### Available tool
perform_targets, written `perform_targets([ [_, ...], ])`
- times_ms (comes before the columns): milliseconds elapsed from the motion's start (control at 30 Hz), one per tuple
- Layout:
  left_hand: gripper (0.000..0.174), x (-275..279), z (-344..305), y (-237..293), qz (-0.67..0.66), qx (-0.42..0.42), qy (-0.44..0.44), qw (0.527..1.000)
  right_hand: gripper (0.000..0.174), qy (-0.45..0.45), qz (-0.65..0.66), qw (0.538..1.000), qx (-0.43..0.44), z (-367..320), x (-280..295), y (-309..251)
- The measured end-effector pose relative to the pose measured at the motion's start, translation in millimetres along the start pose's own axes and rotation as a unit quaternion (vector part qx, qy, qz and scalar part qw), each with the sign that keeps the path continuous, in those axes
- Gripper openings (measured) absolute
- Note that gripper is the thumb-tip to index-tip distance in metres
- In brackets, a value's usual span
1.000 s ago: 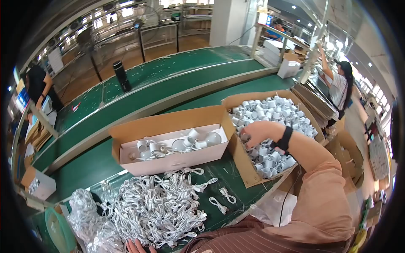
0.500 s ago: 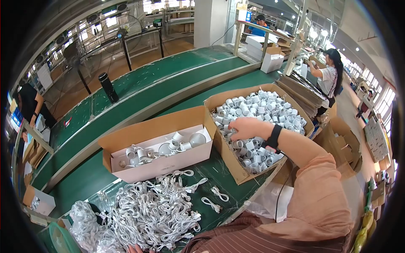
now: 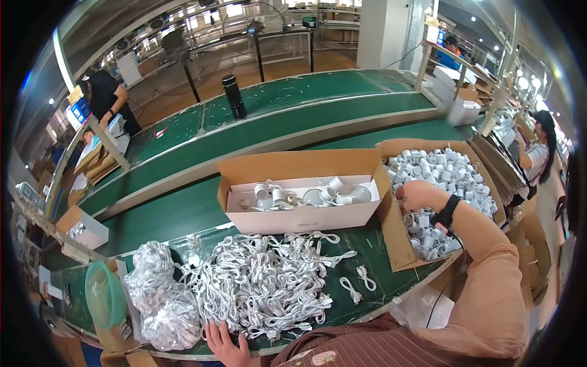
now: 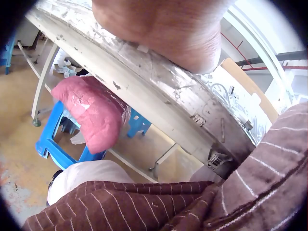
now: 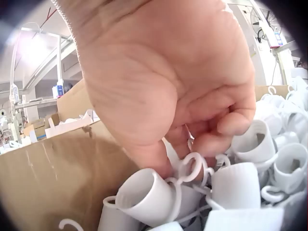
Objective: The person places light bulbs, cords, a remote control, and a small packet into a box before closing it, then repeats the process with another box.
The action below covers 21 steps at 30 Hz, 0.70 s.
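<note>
My right hand (image 3: pixel 423 196) reaches into a cardboard box (image 3: pixel 394 235) full of white plastic lamp sockets (image 3: pixel 455 174) with hook-like loops. In the right wrist view its curled fingers and thumb pinch a white lamp socket (image 5: pixel 192 167) by its loop, partly hidden by the hand. More cup-shaped sockets (image 5: pixel 236 185) crowd around. My left hand (image 3: pixel 227 348) rests at the table's front edge, fingers spread against the near side of a heap of bundled white cables (image 3: pixel 257 284). Only its heel and wrist (image 4: pixel 163 33) show in the left wrist view.
A long white box (image 3: pixel 299 220) holding sockets and round bulbs stands behind the cables. Two cable bundles (image 3: pixel 350 290) lie apart. Clear plastic bags (image 3: pixel 153 278) and a green basket (image 3: pixel 104 293) sit left. A black bottle (image 3: pixel 233 98) stands on the far belt. Two people work nearby.
The head view has swung left, then right, bringing more of the left hand into sight. My right hand stays among the sockets. The person at the far right has lowered a raised arm.
</note>
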State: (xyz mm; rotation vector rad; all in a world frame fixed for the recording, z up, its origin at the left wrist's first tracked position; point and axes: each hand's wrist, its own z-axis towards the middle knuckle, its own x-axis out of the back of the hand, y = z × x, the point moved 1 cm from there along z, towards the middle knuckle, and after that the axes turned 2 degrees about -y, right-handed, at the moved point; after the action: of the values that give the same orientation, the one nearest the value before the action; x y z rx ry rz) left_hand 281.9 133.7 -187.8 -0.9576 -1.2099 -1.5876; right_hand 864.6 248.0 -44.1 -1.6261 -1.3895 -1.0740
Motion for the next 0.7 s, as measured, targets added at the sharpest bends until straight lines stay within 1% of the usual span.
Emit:
perform_targets([
  [33, 0.056, 1.0, 0.9, 1.5, -0.001, 0.002, -0.001, 1.0, 0.036, 0.0, -0.001, 1.0, 0.005, -0.3, 3.3, 5.3],
  [100, 0.056, 2.3, 2.0, 0.8, -0.003, -0.001, 0.001, 1.0, 0.033, 0.079, 0.042, 0.995, 0.041, -8.9, 24.6, 11.5],
  [133, 0.056, 1.4, 1.8, 0.9, -0.007, -0.009, 0.003, 1.0, 0.033, 0.077, 0.038, 0.995, 0.041, -7.3, 34.0, 21.9],
  [167, 0.056, 0.7, 0.9, 0.3, -0.012, -0.009, 0.0, 1.0, 0.029, 0.098, 0.141, 0.985, 0.008, -5.9, 45.5, 35.7],
  [200, 0.056, 0.4, 0.5, -0.4, -0.008, -0.003, -0.003, 1.0, 0.026, 0.12, 0.241, 0.963, -0.027, -9.6, 56.8, 42.3],
  [233, 0.056, 0.1, 0.9, -0.1, -0.004, 0.002, -0.006, 1.0, 0.026, 0.121, 0.237, 0.963, -0.034, -14.9, 64.7, 43.4],
  [267, 0.056, 1.4, 1.3, 0.4, -0.003, 0.007, -0.011, 1.0, 0.022, 0.127, 0.384, 0.914, -0.029, -22.2, 75.8, 30.7],
  [300, 0.056, 2.8, 1.1, 1.7, -0.007, 0.014, -0.018, 1.0, 0.019, 0.138, 0.522, 0.842, -0.027, -29.2, 84.3, 20.5],
  [367, 0.054, 7.3, 2.2, -0.5, 0.04, -0.027, 0.014, 0.999, 0.02, 0.131, 0.494, 0.859, -0.032, -26.2, 84.6, 19.6],
  [433, 0.054, 6.3, 1.7, 0.9, 0.044, -0.019, 0.012, 0.999, 0.02, 0.1, 0.53, 0.841, -0.047, -23.8, 83.2, 18.5],
  [467, 0.054, 5.4, 1.6, 0.1, 0.046, -0.016, 0.008, 0.999, 0.02, 0.108, 0.528, 0.841, -0.053, -23.6, 82.9, 18.2],
  [533, 0.055, 5.7, 1.8, -1.2, 0.039, -0.026, 0.01, 0.999, 0.031, 0.09, 0.585, 0.805, -0.032, -23.5, 79.4, 18.4],
  [700, 0.054, 4.1, 2.6, -0.8, 0.036, -0.036, 0.025, 0.998, 0.031, 0.078, 0.584, 0.806, -0.047, -22.0, 71.9, 30.6],
])
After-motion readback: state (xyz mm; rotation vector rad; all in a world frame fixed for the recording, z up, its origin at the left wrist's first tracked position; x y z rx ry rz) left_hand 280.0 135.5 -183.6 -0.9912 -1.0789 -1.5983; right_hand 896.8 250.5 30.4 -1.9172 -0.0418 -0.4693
